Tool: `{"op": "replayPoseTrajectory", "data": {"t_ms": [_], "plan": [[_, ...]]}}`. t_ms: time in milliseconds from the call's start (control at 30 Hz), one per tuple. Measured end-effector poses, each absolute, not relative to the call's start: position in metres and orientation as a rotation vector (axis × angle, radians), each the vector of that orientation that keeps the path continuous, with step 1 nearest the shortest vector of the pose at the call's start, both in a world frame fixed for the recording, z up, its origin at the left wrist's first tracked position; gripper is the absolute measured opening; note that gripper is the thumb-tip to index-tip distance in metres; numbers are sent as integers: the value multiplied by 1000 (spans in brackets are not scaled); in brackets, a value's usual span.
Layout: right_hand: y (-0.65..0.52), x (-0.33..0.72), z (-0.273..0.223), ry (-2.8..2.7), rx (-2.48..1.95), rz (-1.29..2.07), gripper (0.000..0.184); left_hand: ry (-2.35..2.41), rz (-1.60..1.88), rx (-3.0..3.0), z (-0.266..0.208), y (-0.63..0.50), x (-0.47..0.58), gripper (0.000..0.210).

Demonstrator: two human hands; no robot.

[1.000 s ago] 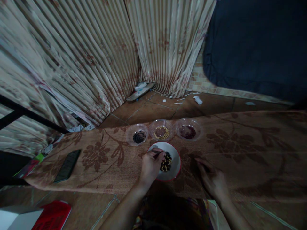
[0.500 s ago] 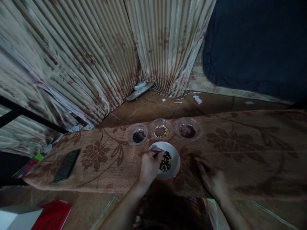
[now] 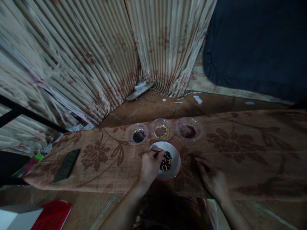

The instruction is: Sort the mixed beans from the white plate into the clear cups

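A white bowl with a red rim (image 3: 176,159) sits in front of me, with mixed black and yellow beans (image 3: 166,163) in it. My left hand (image 3: 151,164) is over the bowl's left side, its fingers closed in a pinch; what they hold is too dark to make out. To the right of the bowl, my right hand (image 3: 213,179) hovers at or rests on the cloth, index finger stretched out, nothing visible in it. Behind the bowl stand three clear plastic bowls: one with black beans (image 3: 138,136), one with yellow beans (image 3: 161,131), one with dark red beans (image 3: 188,131).
A patterned brown cloth (image 3: 103,172) covers the long low table. A black phone (image 3: 67,165) lies at its left. Striped curtains (image 3: 96,57) hang beyond, with a skateboard (image 3: 140,91) at their foot. A red item (image 3: 51,215) is on the floor at lower left.
Almost nothing differs. Both hands keep their places, the left over the bowl and the right beside it; the bowls have not visibly moved.
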State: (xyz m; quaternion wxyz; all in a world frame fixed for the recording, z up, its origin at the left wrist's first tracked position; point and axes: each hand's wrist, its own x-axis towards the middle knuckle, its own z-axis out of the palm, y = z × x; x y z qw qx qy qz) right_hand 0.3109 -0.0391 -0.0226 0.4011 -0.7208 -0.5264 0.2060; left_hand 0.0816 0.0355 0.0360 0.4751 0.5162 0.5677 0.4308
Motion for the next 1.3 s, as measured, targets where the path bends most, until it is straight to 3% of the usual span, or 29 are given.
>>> {"op": "replayPoseTrajectory", "data": {"t_ms": [1300], "plan": [[-39, 312, -25, -1330, -1817, 527, 42, 1361, 1073, 1175, 42, 35, 82, 13]]}}
